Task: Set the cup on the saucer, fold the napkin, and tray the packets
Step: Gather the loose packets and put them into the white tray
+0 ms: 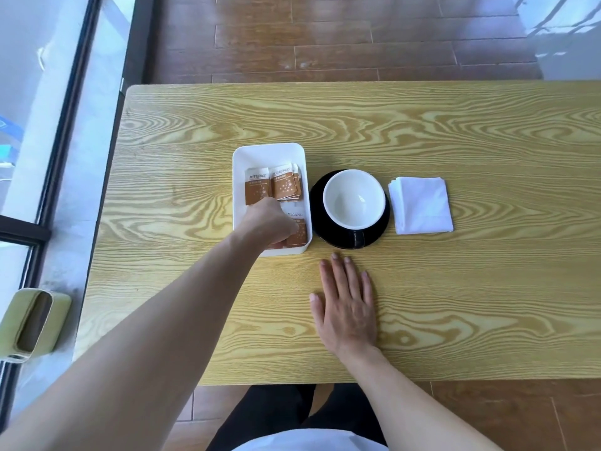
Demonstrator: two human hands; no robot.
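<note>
A white tray on the wooden table holds several brown and white packets. My left hand reaches into the tray's near end, fingers curled on a packet there. To the right, a cup, white inside and black outside, stands on a black saucer, its handle toward me. A folded white napkin lies right of the saucer. My right hand rests flat on the table in front of the saucer, holding nothing.
The wooden table runs off the right side of the view. A green container sits on the ledge by the window at the left. Brown floorboards lie beyond the table's far edge.
</note>
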